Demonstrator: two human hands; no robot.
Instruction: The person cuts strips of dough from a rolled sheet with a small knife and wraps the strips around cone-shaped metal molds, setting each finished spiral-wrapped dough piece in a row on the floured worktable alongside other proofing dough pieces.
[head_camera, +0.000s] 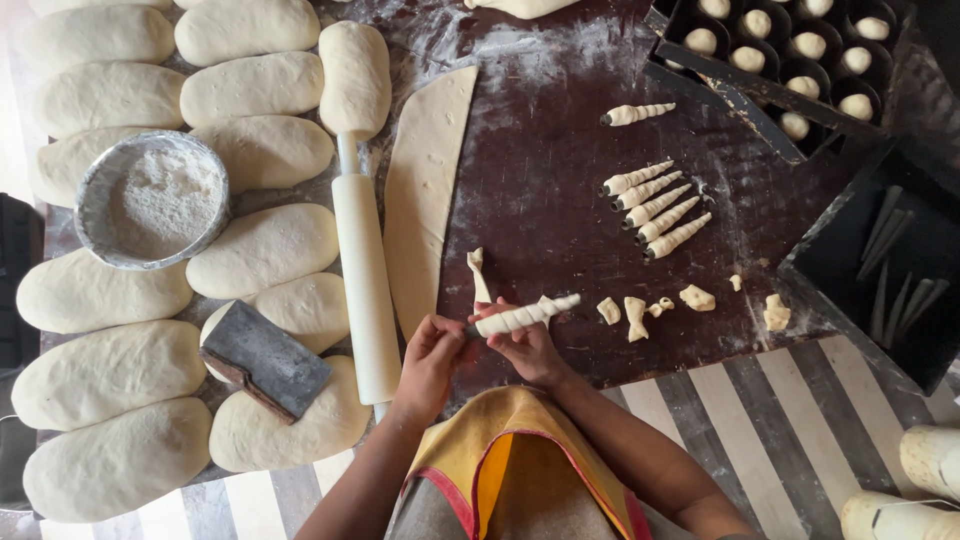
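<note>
Both hands meet over the near edge of a dark floured table (560, 230). My left hand (432, 352) pinches the wide end of a cone mould wrapped in a spiral dough strip (520, 317). My right hand (528, 350) holds the same cone from below, with the loose end of the strip at its tip. Several finished dough-wrapped cones (655, 208) lie in a row further out, and one more cone (636, 113) lies alone behind them. Beside my left hand lies a rolled flat dough sheet (425, 190), and a short dough strip (479, 273) lies near the cone.
A white rolling pin (364, 280) lies left of the sheet. Many oval dough loaves (262, 248) cover the left side, with a metal flour bowl (152, 200) and a scraper (265, 358) among them. Dough scraps (636, 315) lie right. A black tray (790, 50) holds dough balls; a black box (890, 270) holds bare cones.
</note>
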